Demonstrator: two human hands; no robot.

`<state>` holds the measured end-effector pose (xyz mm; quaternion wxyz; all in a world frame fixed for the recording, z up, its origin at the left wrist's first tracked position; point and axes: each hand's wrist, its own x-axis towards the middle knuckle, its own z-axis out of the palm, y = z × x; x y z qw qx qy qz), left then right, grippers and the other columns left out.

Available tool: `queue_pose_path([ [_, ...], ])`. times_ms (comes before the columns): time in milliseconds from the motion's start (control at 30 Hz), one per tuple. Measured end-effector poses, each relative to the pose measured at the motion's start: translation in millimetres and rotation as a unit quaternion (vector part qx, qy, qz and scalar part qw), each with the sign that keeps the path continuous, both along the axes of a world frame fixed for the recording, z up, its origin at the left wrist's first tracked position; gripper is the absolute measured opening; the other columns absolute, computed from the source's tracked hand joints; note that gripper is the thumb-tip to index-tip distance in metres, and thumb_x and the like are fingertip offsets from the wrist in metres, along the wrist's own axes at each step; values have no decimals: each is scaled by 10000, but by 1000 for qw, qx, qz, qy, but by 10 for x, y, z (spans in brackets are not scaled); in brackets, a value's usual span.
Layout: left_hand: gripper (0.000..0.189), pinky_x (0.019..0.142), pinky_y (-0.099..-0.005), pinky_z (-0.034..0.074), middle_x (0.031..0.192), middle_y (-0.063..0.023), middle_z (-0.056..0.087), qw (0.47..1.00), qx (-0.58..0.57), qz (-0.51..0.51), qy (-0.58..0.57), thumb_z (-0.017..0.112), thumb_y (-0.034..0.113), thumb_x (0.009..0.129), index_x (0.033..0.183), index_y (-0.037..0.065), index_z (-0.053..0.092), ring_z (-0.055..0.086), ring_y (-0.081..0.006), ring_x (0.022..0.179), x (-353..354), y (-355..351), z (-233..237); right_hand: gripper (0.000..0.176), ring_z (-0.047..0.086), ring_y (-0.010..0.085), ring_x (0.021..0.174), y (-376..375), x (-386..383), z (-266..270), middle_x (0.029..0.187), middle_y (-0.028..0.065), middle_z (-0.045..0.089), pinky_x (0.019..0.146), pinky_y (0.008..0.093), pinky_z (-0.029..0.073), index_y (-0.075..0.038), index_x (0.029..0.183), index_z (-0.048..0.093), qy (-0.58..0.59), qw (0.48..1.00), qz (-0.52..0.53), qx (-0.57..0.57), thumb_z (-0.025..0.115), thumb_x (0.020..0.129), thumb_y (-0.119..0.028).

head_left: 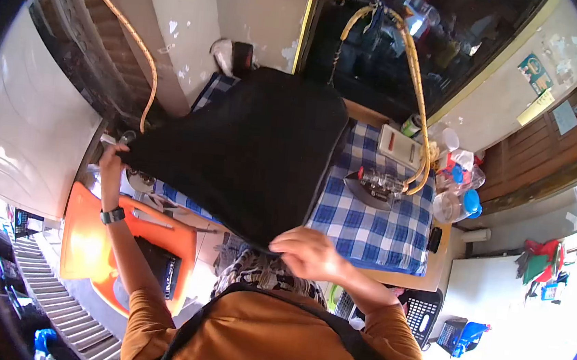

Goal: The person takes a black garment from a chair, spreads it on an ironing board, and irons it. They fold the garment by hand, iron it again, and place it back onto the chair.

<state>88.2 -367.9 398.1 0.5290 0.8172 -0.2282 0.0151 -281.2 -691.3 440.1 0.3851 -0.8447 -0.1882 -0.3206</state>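
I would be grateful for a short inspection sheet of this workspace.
Surface: checked cover on the table, partly under the black cloth.
Job's things: black cloth spread and partly lifted; iron on the cover, right of it.
Clutter: pale box behind the iron; blue-lidded clear containers at the right.
Hands: left hand grips a cloth corner, right hand its near edge.
Cables: yellowish cord loops down to the iron.
Surroundings: orange chair at left; black basket at lower right.
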Motion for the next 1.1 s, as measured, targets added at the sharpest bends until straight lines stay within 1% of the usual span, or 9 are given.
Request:
queue_pose_path([
  [67,554,849,-282,481,1213,-110,523,960,272,-67,-27,589,-40,776,1303,60,450,500,-148,1137,70,549,-798,279,655,273,790,250,146,-298,917,116,642,659,346,549,-30,1023,568,32,999,4,-5,644,758,13],
  [100,808,1041,-349,368,1397,-142,396,953,251,-155,61,744,34,684,1390,71,352,331,-223,1340,-283,353,-576,255,651,281,786,357,229,-435,919,121,635,646,340,547,-22,1016,563,37,999,0,-8,625,772,20],
  [167,885,1078,-425,309,1429,-127,373,935,189,-287,84,800,105,639,1401,92,352,300,-268,1361,-1160,-540,131,227,654,271,767,503,437,-664,904,113,626,631,335,556,-8,979,568,49,998,-17,32,625,767,48],
  [267,687,1073,-456,312,1269,-125,549,887,185,-423,28,778,169,663,1283,73,497,434,-293,1277,-1797,-1173,90,269,645,293,791,567,646,-862,971,141,601,640,343,552,-18,1028,551,60,997,0,43,649,778,-2],
  [367,371,811,-303,499,910,-136,680,932,157,-302,123,737,132,729,1072,36,634,661,-301,897,-2025,-1235,24,359,621,304,887,546,559,-920,1068,157,563,710,367,542,-22,1090,529,77,994,20,71,688,772,-71],
  [567,196,680,-243,502,849,-107,700,921,206,-311,114,687,57,798,992,35,689,680,-160,767,-2017,-755,166,782,427,359,1193,117,645,-1622,1280,168,431,1007,509,343,-31,1286,432,40,992,-119,-26,728,566,-118],
  [733,166,702,-234,473,865,-76,681,949,180,-194,174,642,-14,816,981,-9,665,620,-113,783,-2108,-40,317,324,546,250,1067,-682,1070,-2027,1031,68,612,1004,451,397,-60,1032,625,3,949,-245,-200,564,714,-53],
  [933,129,620,-256,401,752,-26,569,977,190,64,67,555,50,906,1017,7,606,484,-111,668,-2134,1055,-67,294,551,268,1084,-1335,710,-2551,1107,82,619,966,402,437,-73,999,647,129,955,-95,-251,592,711,-63],
  [1100,113,731,-349,476,890,-130,664,953,259,155,-31,557,59,892,957,19,640,630,-268,796,-2204,1615,-927,244,645,274,865,-1700,615,-2288,902,104,673,833,375,491,-37,977,629,277,918,-282,-43,626,781,-181],
])
